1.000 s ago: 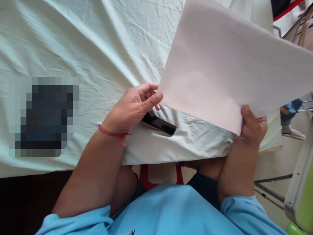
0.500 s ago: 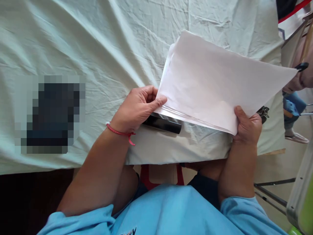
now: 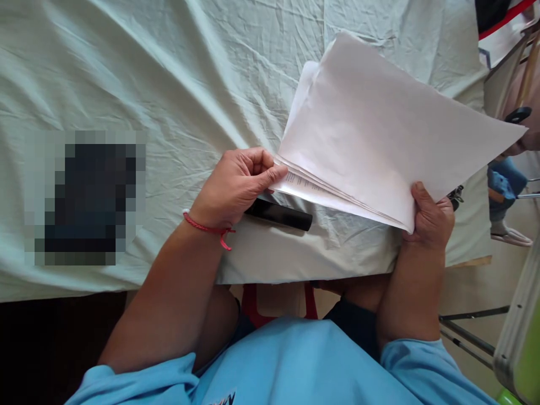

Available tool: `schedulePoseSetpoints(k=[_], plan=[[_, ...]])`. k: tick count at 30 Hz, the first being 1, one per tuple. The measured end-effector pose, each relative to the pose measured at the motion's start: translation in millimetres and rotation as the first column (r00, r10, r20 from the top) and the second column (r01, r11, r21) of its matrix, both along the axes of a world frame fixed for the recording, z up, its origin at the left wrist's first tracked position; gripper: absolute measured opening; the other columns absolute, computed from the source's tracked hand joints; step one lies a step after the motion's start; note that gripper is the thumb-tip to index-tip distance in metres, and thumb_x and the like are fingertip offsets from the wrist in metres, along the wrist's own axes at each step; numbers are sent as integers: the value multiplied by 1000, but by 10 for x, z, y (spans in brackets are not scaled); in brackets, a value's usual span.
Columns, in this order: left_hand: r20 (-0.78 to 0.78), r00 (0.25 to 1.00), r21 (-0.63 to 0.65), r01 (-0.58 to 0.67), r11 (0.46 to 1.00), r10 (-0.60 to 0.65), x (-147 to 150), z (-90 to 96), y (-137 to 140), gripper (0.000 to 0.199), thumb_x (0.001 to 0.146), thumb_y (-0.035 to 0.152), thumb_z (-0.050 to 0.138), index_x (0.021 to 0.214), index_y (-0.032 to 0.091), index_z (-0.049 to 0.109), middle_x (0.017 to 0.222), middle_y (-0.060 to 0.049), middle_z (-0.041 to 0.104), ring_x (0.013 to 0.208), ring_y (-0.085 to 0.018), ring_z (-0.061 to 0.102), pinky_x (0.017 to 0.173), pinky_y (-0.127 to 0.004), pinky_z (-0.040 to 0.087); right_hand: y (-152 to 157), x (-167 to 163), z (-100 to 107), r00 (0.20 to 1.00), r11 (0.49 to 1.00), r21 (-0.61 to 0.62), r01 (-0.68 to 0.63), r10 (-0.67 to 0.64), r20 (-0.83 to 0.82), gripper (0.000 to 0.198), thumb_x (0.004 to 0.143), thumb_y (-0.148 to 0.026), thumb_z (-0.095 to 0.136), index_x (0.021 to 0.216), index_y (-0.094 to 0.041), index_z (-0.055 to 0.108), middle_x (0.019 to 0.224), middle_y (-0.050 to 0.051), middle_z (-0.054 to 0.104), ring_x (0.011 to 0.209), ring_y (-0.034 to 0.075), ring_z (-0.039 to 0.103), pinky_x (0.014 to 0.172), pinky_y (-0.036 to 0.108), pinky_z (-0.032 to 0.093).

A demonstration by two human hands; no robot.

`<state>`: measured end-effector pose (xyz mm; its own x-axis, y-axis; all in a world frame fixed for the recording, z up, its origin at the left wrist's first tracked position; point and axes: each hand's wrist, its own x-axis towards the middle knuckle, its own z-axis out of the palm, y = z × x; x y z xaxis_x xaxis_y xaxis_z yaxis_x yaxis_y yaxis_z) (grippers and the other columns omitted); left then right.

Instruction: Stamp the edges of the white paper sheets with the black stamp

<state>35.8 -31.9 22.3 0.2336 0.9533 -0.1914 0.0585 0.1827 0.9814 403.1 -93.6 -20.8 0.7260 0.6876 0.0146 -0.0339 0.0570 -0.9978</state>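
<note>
Between my two hands is a sheaf of white paper sheets (image 3: pixel 371 124), tilted above the cloth. My left hand (image 3: pixel 247 177) pinches the near left corner, thumb on top and fingers curled beneath. There the edges fan apart, and a lower sheet shows lines of small print. My right hand (image 3: pixel 432 216) grips the near right corner, its thumb lying over the top sheet, which looks blank. A black oblong object (image 3: pixel 280 214) lies on the cloth just under my left hand, its left end hidden. A dark metallic thing (image 3: pixel 457 195) peeks out beyond my right hand, mostly covered.
A pale green cloth (image 3: pixel 169 73) with wrinkles covers the table. To the left is a dark blurred-out object (image 3: pixel 86 202). At the right, past the table edge, are a metal-framed piece of furniture (image 3: pixel 517 320) and part of another person's leg (image 3: pixel 502 197).
The upper sheets have lifted and shifted up and right, away from my left thumb. A gap has opened at the left, baring a printed sheet below. My right hand has moved slightly right.
</note>
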Motion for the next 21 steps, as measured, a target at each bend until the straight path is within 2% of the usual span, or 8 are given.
schedulePoseSetpoints(k=[4, 8, 12, 16, 18, 21], plan=[[-32, 999, -13, -36, 999, 35, -8, -12, -17, 64, 95, 62, 93, 63, 24, 53, 62, 2, 46, 60, -13, 39, 53, -29, 34, 3, -37, 18, 1000, 1000, 19, 9, -9, 2, 57, 57, -43, 113, 100, -18, 84, 121, 7, 89, 119, 23, 84, 131, 47, 67], [-32, 997, -34, -67, 997, 66, 11, -49, -19, 69, 96, 78, 89, 66, 26, 54, 62, 1, 49, 61, -16, 44, 52, -31, 38, 10, -54, 25, 1000, 999, 34, 0, 0, -1, 57, 57, -42, 113, 99, -19, 84, 125, 7, 88, 124, 24, 84, 133, 48, 66], [84, 991, -23, -101, 995, 103, 55, -66, 1, 64, 89, 76, 95, 73, 26, 60, 66, 3, 46, 60, -13, 39, 53, -30, 38, 10, -60, 27, 1000, 999, 43, 6, -7, 12, 57, 57, -44, 113, 99, -19, 85, 124, 6, 89, 127, 25, 84, 137, 49, 63], [83, 986, -24, -146, 989, 147, 61, -68, 6, 51, 82, 61, 106, 85, 25, 70, 79, 1, 64, 72, -15, 56, 63, -28, 50, -7, -82, 35, 999, 998, 52, -37, 35, 38, 55, 60, -44, 113, 100, -19, 85, 122, 6, 90, 130, 25, 84, 138, 48, 61], [65, 984, -25, -165, 986, 166, 44, -87, 1, 48, 86, 56, 103, 82, 25, 66, 78, 1, 63, 72, -16, 58, 63, -29, 50, -15, -96, 39, 998, 998, 52, -41, 39, 48, 56, 60, -45, 113, 101, -19, 86, 120, 5, 90, 127, 25, 85, 138, 48, 61], [40, 986, -29, -163, 986, 164, 24, -132, -12, 53, 96, 61, 94, 77, 25, 60, 71, 2, 57, 67, -16, 58, 58, -29, 47, -22, -111, 44, 998, 998, 50, -32, 29, 50, 59, 58, -47, 114, 102, -19, 87, 118, 5, 90, 123, 24, 86, 139, 49, 61]])
